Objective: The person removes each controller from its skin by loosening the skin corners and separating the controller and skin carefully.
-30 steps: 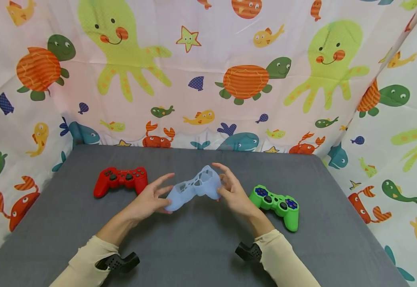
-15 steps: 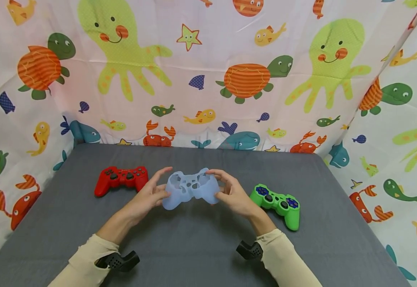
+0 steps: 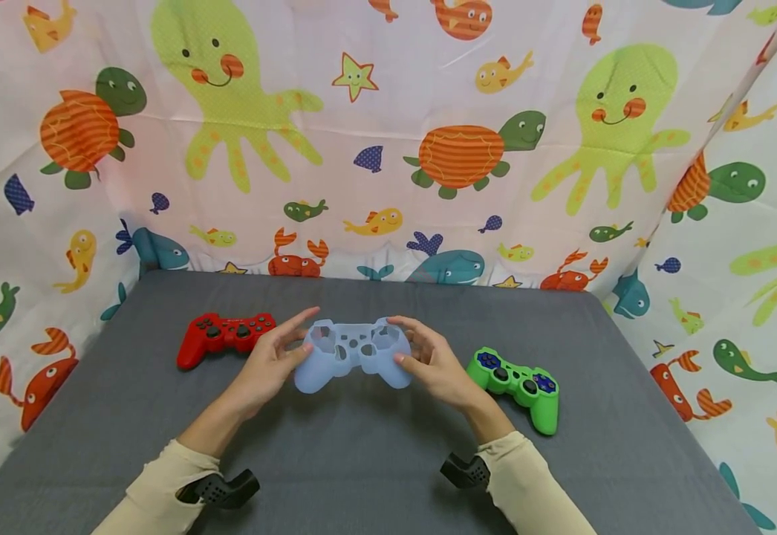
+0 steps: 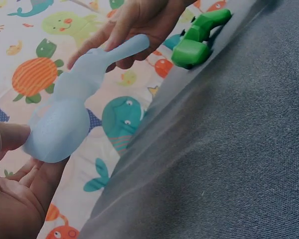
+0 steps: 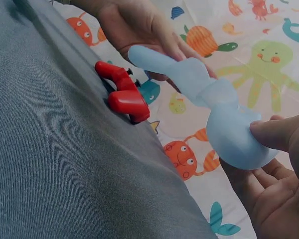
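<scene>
Between both hands a pale blue, translucent silicone controller cover (image 3: 353, 352) is held up above the grey table, its cut-out face toward the head camera. My left hand (image 3: 270, 368) pinches its left grip, thumb in front and fingers behind. On the other end, my right hand (image 3: 437, 367) pinches the right grip in the same way. The cover's rounded lobes show in the left wrist view (image 4: 60, 130) and the right wrist view (image 5: 239, 137). A red game controller (image 3: 224, 336) lies beside the left hand; a green game controller (image 3: 517, 385) lies beyond the right hand.
Grey cloth covers the table (image 3: 375, 468). A white curtain (image 3: 375, 111) printed with sea animals hangs behind the table and along its sides. Black wrist cameras sit on both forearms.
The cover, tilted with its right end raised a second ago, has been turned level and its cut-out face now points more toward the head camera. Both hands have kept hold; both controllers lie still.
</scene>
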Available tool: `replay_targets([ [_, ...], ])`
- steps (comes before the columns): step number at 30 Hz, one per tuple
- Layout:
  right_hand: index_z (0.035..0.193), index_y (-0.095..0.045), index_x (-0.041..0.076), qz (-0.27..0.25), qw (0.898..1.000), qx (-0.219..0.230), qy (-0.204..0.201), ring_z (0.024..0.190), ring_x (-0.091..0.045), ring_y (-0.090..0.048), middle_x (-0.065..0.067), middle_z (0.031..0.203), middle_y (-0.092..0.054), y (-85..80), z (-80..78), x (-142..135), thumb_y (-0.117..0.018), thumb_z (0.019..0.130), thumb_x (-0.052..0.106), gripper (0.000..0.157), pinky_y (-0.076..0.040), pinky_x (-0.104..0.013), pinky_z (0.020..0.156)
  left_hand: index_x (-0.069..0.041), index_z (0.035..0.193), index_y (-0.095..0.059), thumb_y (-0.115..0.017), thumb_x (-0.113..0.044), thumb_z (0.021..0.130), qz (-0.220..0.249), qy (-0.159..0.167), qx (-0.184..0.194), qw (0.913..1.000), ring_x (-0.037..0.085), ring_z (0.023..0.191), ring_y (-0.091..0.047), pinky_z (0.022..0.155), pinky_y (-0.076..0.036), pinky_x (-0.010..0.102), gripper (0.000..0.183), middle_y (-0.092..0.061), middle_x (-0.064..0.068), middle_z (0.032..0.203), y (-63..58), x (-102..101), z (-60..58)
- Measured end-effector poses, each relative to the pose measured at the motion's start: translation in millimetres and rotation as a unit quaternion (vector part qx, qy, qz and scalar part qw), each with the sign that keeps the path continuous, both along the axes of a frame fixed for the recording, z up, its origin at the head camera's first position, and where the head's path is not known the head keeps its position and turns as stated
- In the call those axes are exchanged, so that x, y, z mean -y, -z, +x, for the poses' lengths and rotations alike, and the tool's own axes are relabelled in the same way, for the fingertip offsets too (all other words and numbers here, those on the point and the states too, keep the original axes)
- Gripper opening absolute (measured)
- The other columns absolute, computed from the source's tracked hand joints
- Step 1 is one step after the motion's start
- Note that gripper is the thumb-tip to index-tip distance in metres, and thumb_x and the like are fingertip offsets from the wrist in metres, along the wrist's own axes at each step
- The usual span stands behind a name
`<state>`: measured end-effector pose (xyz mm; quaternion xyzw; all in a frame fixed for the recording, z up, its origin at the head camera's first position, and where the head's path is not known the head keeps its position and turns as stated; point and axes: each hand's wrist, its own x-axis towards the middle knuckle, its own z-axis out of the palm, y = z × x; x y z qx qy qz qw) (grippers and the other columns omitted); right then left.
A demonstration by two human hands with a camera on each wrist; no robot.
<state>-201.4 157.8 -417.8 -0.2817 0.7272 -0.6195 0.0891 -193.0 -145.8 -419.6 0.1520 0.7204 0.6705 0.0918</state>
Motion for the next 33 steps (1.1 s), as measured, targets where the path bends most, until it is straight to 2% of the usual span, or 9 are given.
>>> replay_targets([
  [2,0.152,-0.042,0.007,0.005,1.000,0.005,-0.005,0.093,-0.017,-0.068,-0.029,0.131,-0.053,0.2,-0.3,-0.9,-0.056,0.102,0.003,0.052,-0.059,-0.025,0.076,-0.021,0.156,-0.039,-0.054,-0.011,0.104,-0.003,0.005,0.001,1.0000,0.017,0.107,-0.064,0.082,-0.060,0.033,0.055,-0.049,0.026,0.145,-0.9,0.4,0.8],
  [9,0.150,-0.046,0.004,0.005,1.000,0.010,-0.006,0.098,-0.017,-0.069,-0.029,0.136,-0.052,2.5,-1.2,-2.8,-0.059,0.100,0.002,0.051,-0.058,-0.025,0.080,-0.014,0.152,-0.047,-0.056,-0.014,0.104,-0.028,0.003,-0.009,0.9996,0.022,0.108,-0.064,0.080,-0.058,0.032,0.049,-0.046,0.021,0.152,-4.8,4.3,1.4],
  [16,0.147,-0.050,0.005,0.015,1.000,-0.004,0.011,0.098,-0.016,-0.069,-0.028,0.131,-0.059,-1.4,-1.8,-2.3,-0.062,0.098,0.001,0.050,-0.057,-0.024,0.082,-0.011,0.153,-0.043,-0.060,-0.006,0.100,-0.020,0.057,-0.001,0.9982,0.021,0.108,-0.067,0.085,-0.058,0.028,0.056,-0.041,0.024,0.153,-12.6,12.0,-1.9],
  [19,0.147,-0.049,0.003,0.012,1.000,0.001,0.012,0.096,-0.014,-0.069,-0.029,0.130,-0.060,-3.7,-1.3,-1.2,-0.062,0.098,0.000,0.052,-0.057,-0.023,0.081,-0.010,0.154,-0.042,-0.063,-0.004,0.098,-0.022,0.070,0.002,0.9973,0.022,0.109,-0.068,0.085,-0.059,0.028,0.060,-0.040,0.025,0.153,-14.1,14.2,-2.2],
  [26,0.147,-0.048,0.001,0.018,1.000,-0.001,0.009,0.096,-0.011,-0.069,-0.029,0.127,-0.059,-8.4,-0.2,2.2,-0.063,0.097,0.001,0.052,-0.056,-0.021,0.080,-0.007,0.152,-0.043,-0.065,-0.002,0.096,-0.037,0.080,-0.025,0.9958,0.027,0.109,-0.070,0.084,-0.059,0.029,0.061,-0.041,0.029,0.150,-18.7,18.8,-2.0],
  [33,0.146,-0.050,0.001,0.052,0.999,-0.001,0.007,0.090,-0.013,-0.068,-0.027,0.124,-0.061,-8.8,1.4,9.5,-0.065,0.096,-0.001,0.052,-0.056,-0.020,0.078,-0.008,0.152,-0.044,-0.067,-0.006,0.096,-0.068,0.078,-0.021,0.9944,0.021,0.097,-0.073,0.082,-0.060,0.027,0.061,-0.040,0.028,0.150,-20.3,29.2,-0.3],
])
